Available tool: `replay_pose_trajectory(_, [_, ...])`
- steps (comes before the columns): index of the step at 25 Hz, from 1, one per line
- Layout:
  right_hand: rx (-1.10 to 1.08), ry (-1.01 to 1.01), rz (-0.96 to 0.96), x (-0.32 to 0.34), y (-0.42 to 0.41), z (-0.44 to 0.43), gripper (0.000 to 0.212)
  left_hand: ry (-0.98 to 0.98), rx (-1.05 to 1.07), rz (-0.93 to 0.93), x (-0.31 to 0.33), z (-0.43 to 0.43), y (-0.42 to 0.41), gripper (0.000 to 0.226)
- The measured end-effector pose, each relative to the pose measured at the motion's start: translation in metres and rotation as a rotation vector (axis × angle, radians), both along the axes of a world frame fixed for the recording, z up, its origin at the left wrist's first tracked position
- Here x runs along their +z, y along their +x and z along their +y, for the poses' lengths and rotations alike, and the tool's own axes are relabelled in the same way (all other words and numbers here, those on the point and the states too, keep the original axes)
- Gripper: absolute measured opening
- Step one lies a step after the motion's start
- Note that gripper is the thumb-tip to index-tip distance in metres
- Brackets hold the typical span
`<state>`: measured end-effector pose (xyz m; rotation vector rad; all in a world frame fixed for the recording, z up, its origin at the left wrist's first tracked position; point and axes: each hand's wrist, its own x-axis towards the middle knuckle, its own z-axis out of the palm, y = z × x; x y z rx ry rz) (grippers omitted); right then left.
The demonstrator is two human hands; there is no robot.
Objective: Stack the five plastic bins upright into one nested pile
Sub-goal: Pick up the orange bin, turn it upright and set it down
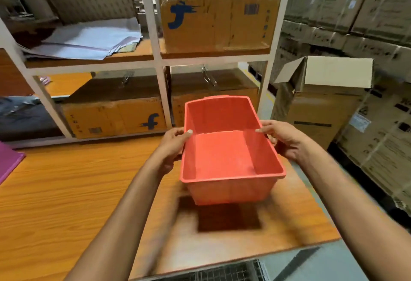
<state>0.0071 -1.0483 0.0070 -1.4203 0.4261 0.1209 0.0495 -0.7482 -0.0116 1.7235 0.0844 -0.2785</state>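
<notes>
- Above the right part of the wooden table [66, 191], a red bin [224, 154] is held upright with its opening facing up; a dark shadow lies on the tabletop beneath it, so it appears to be clear of the surface.
- The left hand [172, 147] is closed on the bin's left rim, thumb over the top edge and the other fingers down the outer wall.
- The right hand [283, 140] is closed on the right rim in the same way, thumb tip just inside the edge.
- The bin is empty; its inside floor and walls are bare.
- At the left edge of the view, a purple plastic piece [9, 160] lies on the table, well apart from the red bin; too little shows to tell what it is.
- Behind the table stands a white shelf rack [160, 62] holding taped cardboard boxes [219, 22] and loose papers [89, 42].
- To the right, an open carton [322, 102] stands before stacked cartons.
</notes>
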Motion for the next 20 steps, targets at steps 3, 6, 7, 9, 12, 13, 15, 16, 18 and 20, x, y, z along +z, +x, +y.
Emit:
replay_pose_trajectory(3, [0.134, 0.068, 0.116, -0.023, 0.036, -0.055, 0.052, -0.011, 0.075, 0.119, -0.006, -0.049, 0.018, 0.023])
replay_pose_trajectory(6, [0.149, 0.084, 0.160, -0.031, 0.061, -0.080, 0.043, -0.015, 0.123, 0.158, -0.008, -0.082, 0.028, 0.021])
replay_pose_trajectory(7, [0.129, 0.090, 0.165, -0.031, 0.067, -0.085, 0.039, -0.004, 0.136, 0.158, -0.007, -0.091, 0.032, 0.022])
replay_pose_trajectory(9, [0.101, 0.082, 0.183, -0.036, 0.080, -0.094, 0.036, 0.021, 0.168, 0.169, -0.010, -0.103, 0.045, 0.021])
replay_pose_trajectory(12, [0.105, 0.001, 0.239, -0.047, 0.092, -0.100, 0.031, 0.068, 0.174, 0.220, -0.021, -0.114, 0.058, 0.023])
replay_pose_trajectory(13, [0.109, -0.018, 0.251, -0.051, 0.094, -0.103, 0.032, 0.077, 0.161, 0.237, -0.026, -0.116, 0.061, 0.023])
replay_pose_trajectory(15, [0.090, -0.006, 0.255, -0.057, 0.095, -0.106, 0.039, 0.067, 0.150, 0.256, -0.033, -0.119, 0.062, 0.020])
replay_pose_trajectory(16, [0.077, 0.005, 0.250, -0.061, 0.096, -0.110, 0.043, 0.060, 0.146, 0.260, -0.035, -0.121, 0.062, 0.019])
replay_pose_trajectory(18, [0.077, 0.032, 0.244, -0.063, 0.093, -0.115, 0.046, 0.053, 0.138, 0.268, -0.039, -0.122, 0.062, 0.019])
replay_pose_trajectory(20, [0.074, 0.055, 0.242, -0.063, 0.090, -0.116, 0.045, 0.039, 0.137, 0.279, -0.042, -0.122, 0.062, 0.020])
